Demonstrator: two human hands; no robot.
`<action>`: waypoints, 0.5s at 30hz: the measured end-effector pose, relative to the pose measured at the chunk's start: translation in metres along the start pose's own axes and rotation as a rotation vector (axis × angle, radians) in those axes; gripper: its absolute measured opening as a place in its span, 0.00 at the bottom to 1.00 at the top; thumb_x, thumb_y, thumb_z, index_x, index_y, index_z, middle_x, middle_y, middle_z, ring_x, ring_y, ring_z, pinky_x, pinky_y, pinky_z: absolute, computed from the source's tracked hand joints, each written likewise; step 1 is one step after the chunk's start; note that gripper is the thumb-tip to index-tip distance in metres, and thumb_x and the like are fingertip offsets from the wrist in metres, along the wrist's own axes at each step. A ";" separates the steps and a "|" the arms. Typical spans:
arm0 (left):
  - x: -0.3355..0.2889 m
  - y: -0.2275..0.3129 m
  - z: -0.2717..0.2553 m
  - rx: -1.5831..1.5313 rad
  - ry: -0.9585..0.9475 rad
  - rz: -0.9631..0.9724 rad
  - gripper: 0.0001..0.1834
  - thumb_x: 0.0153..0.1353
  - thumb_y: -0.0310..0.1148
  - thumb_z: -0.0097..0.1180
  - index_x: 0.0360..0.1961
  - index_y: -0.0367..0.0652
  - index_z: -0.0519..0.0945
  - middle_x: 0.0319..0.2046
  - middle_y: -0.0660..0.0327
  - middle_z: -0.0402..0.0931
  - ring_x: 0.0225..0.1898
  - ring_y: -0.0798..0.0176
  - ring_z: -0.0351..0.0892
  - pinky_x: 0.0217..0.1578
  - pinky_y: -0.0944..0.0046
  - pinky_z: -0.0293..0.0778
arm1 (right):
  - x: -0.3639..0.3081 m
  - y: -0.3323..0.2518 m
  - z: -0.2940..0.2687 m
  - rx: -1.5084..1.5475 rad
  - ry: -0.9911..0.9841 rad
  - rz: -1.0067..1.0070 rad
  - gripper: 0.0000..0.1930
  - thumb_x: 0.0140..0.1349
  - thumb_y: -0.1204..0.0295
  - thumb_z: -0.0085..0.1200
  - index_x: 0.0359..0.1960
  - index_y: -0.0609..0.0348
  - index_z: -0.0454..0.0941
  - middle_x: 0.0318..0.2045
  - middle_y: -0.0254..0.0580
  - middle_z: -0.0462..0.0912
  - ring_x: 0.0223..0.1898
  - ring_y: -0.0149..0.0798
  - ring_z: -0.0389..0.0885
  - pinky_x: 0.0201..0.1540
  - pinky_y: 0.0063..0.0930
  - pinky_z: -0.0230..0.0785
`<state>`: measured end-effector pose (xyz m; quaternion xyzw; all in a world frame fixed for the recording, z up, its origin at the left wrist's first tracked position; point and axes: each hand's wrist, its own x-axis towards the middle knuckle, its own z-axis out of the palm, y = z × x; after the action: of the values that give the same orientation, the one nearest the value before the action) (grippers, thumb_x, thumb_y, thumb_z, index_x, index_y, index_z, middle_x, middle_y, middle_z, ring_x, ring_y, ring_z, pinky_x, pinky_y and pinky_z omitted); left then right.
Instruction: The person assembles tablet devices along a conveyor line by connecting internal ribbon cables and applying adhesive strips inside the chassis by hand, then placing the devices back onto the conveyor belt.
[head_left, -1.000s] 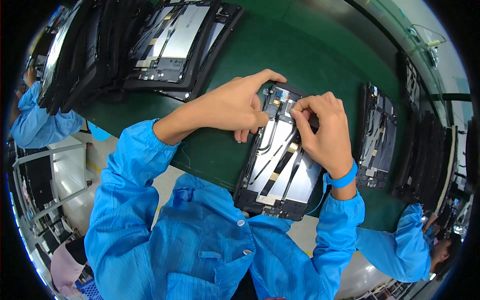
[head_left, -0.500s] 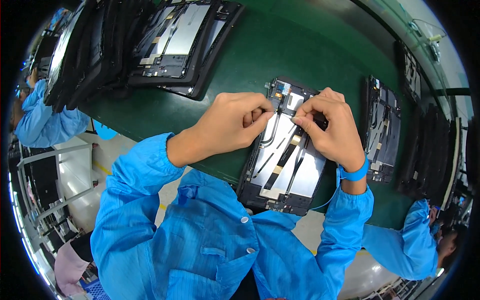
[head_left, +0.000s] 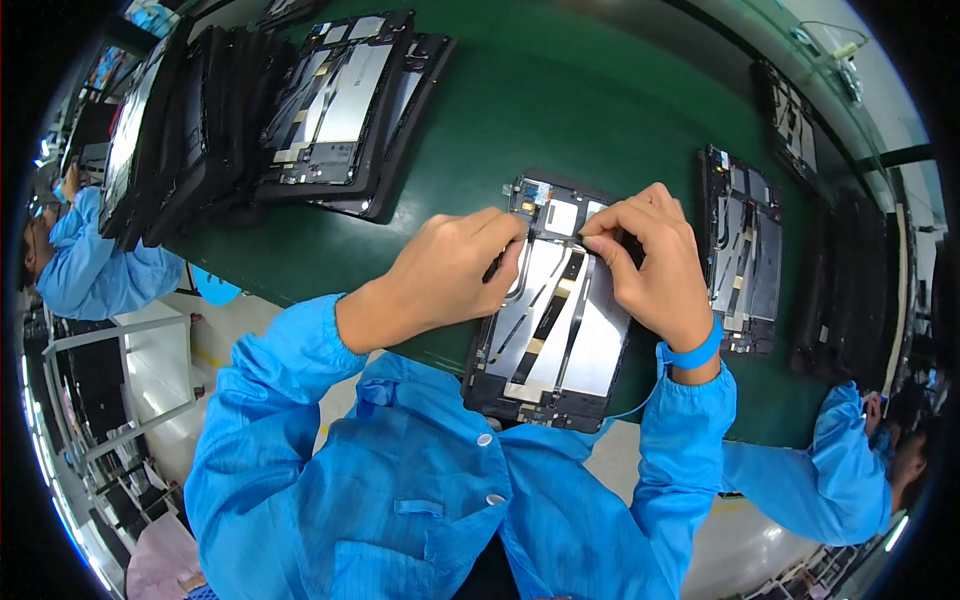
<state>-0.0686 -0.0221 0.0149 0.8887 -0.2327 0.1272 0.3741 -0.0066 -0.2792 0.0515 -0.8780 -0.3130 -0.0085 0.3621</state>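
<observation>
An opened tablet (head_left: 596, 345) lies in front of me near the table's edge, its silver inner plates and dark ribbon cables (head_left: 548, 318) showing. At its upper left side is my left hand (head_left: 440, 265), thumb and forefinger closed together by the frame. My right hand (head_left: 655, 265) pinches at the upper middle, just below the white rectangular patch (head_left: 561, 217). Anything between the fingertips of either hand is too small or hidden to make out. A blue wrist strap (head_left: 694, 350) with a thin cord circles my right wrist.
Black trays with opened tablets (head_left: 345, 95) are piled at the far left of the green table (head_left: 560, 90). Another opened tablet (head_left: 742, 255) lies to the right, one more (head_left: 793, 125) beyond it. Dark trays (head_left: 850, 290) stand at the right edge. Co-workers' blue sleeves (head_left: 820, 470) show on both sides.
The view has shifted slightly, so the tablet and right-hand items sit farther left. My left fingertips are now lower along the tablet's side, farther from the right fingertips, which still pinch at the upper middle.
</observation>
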 end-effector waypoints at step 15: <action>0.049 -0.010 0.009 0.109 -0.206 0.017 0.35 0.58 0.41 0.78 0.60 0.38 0.73 0.70 0.35 0.66 0.80 0.27 0.58 0.80 0.29 0.54 | -0.032 0.004 -0.019 0.225 0.009 0.233 0.10 0.67 0.80 0.64 0.49 0.64 0.83 0.28 0.39 0.82 0.28 0.31 0.77 0.32 0.28 0.67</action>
<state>-0.0213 -0.0377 0.0226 0.9140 -0.2702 0.0511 0.2982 -0.0264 -0.3113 0.0553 -0.8621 -0.2065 0.0646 0.4582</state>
